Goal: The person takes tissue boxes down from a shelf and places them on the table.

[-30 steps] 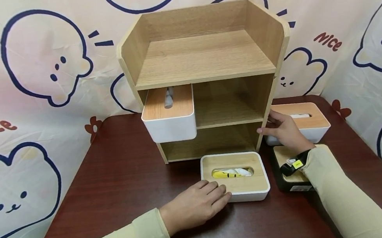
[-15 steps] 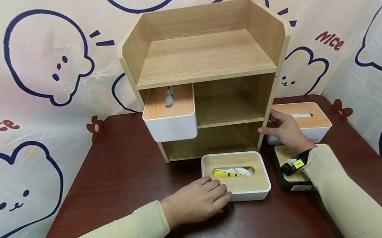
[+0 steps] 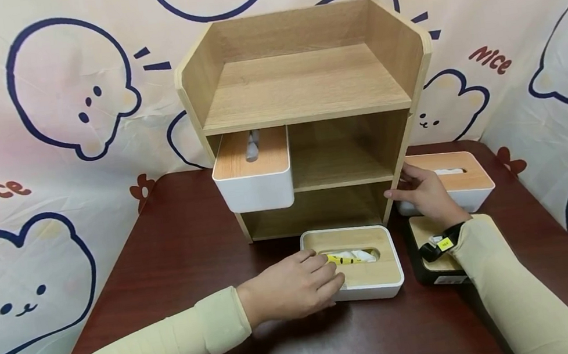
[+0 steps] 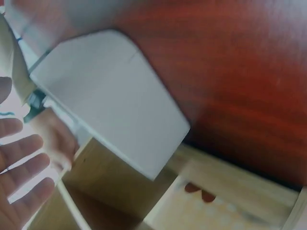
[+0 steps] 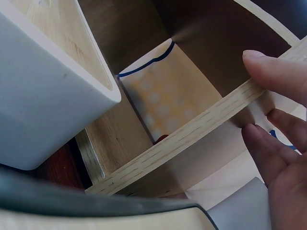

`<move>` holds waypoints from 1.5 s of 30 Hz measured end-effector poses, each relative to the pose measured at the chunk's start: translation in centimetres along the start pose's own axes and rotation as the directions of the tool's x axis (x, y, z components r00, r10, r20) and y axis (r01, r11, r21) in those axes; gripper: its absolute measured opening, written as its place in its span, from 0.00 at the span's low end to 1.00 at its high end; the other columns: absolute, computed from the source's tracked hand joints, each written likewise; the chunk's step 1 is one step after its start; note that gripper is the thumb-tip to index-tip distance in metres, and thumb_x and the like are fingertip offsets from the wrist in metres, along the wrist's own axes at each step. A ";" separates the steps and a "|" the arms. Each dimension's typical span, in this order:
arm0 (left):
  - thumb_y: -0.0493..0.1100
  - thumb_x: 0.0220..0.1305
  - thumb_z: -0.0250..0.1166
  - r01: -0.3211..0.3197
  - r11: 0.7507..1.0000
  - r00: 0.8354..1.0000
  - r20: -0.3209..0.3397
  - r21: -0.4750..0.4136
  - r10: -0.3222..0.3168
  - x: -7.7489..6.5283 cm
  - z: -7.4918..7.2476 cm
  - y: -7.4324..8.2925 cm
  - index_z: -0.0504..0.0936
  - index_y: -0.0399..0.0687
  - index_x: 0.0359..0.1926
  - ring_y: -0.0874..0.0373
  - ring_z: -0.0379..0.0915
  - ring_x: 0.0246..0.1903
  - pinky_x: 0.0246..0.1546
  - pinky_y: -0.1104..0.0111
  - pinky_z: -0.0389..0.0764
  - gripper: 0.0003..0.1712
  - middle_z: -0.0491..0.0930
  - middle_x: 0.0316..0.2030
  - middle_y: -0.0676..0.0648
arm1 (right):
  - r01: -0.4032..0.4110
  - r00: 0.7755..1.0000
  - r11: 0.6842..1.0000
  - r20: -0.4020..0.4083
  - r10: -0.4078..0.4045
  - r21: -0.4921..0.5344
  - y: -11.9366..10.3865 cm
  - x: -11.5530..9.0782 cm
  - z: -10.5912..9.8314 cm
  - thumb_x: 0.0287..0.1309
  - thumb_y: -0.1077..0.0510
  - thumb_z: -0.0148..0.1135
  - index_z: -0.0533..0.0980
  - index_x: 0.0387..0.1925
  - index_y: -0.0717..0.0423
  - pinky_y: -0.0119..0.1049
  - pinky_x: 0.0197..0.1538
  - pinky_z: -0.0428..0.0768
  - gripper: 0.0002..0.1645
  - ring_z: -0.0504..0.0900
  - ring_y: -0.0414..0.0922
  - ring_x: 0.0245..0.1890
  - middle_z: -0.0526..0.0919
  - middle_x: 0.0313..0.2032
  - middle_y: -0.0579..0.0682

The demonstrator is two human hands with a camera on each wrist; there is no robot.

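Note:
A wooden shelf [image 3: 305,84] stands on the table. My right hand [image 3: 425,193] holds its right side panel [image 5: 201,124], with the thumb at the front edge and fingertips against the outer side. My left hand [image 3: 293,287] is at the left end of a white tissue box [image 3: 370,291] with a wooden lid and a yellow-and-white tissue pack showing in its slot. In the left wrist view the left fingers [image 4: 24,165] are extended and apart from the box's side; the hand grips nothing.
Another white tissue box [image 3: 256,192] juts out of the middle shelf's left part. To the right are a white box [image 3: 471,199] with an orange-toned wooden lid and a black-sided box [image 3: 426,272], partly behind the right arm. A printed curtain [image 3: 84,223] surrounds the dark red table [image 3: 181,241].
My left hand has shifted slightly up over the near tissue box's left end and now covers part of its slot. The right hand keeps its place on the shelf.

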State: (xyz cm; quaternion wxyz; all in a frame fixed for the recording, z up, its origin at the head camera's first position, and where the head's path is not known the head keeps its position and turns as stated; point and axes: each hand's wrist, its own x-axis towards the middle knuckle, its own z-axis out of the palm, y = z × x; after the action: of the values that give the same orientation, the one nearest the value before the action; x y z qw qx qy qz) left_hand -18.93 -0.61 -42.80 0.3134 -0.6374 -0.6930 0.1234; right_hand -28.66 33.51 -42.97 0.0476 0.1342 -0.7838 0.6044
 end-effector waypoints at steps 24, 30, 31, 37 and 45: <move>0.35 0.70 0.44 0.184 0.975 0.981 -0.078 0.125 -0.175 0.1 -3.7 -5.1 0.79 0.40 0.51 0.46 0.74 0.48 0.54 0.55 0.72 0.19 0.78 0.47 0.42 | -0.028 1.000 0.999 0.006 0.028 -0.024 0.3 0.1 -0.1 0.50 0.62 0.75 0.63 0.71 0.52 0.32 0.49 0.78 0.48 0.73 0.55 0.60 0.70 0.65 0.58; 0.34 0.69 0.45 0.198 0.970 0.978 -0.089 0.139 -0.187 0.1 -4.0 -5.6 0.78 0.39 0.53 0.45 0.74 0.48 0.53 0.55 0.72 0.19 0.78 0.47 0.41 | -0.021 1.000 0.999 0.004 0.022 -0.035 0.3 0.2 -0.2 0.50 0.61 0.75 0.64 0.71 0.50 0.31 0.49 0.78 0.47 0.73 0.54 0.60 0.70 0.65 0.57; 0.34 0.69 0.45 0.200 0.969 0.978 -0.093 0.142 -0.188 0.1 -4.0 -5.7 0.78 0.39 0.53 0.45 0.74 0.48 0.53 0.55 0.73 0.19 0.78 0.47 0.41 | -0.019 1.000 0.999 0.004 0.019 -0.035 0.3 0.2 -0.2 0.50 0.61 0.75 0.64 0.71 0.50 0.31 0.49 0.78 0.47 0.73 0.54 0.59 0.71 0.64 0.57; 0.33 0.69 0.45 0.199 0.965 0.978 -0.096 0.171 -0.185 0.2 -4.4 -6.2 0.77 0.38 0.54 0.45 0.73 0.49 0.54 0.54 0.72 0.19 0.78 0.48 0.40 | -0.021 1.000 0.999 0.001 0.021 -0.042 0.4 0.2 -0.2 0.50 0.61 0.75 0.64 0.71 0.52 0.31 0.48 0.78 0.47 0.74 0.56 0.59 0.71 0.64 0.58; 0.30 0.71 0.43 0.224 0.946 0.975 -0.063 0.234 -0.215 0.3 -4.9 -6.8 0.77 0.39 0.56 0.43 0.70 0.55 0.60 0.50 0.66 0.20 0.76 0.52 0.38 | -0.018 1.000 0.998 0.008 0.018 -0.062 0.4 0.1 -0.2 0.52 0.60 0.74 0.63 0.72 0.51 0.31 0.49 0.78 0.47 0.73 0.59 0.59 0.71 0.64 0.59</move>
State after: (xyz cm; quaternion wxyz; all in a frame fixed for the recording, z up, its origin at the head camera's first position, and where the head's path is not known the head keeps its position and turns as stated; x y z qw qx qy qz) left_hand -21.52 -2.52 -35.09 0.4124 -0.5161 -0.7337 0.1587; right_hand -28.87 33.79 -43.23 0.0428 0.1283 -0.8034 0.5798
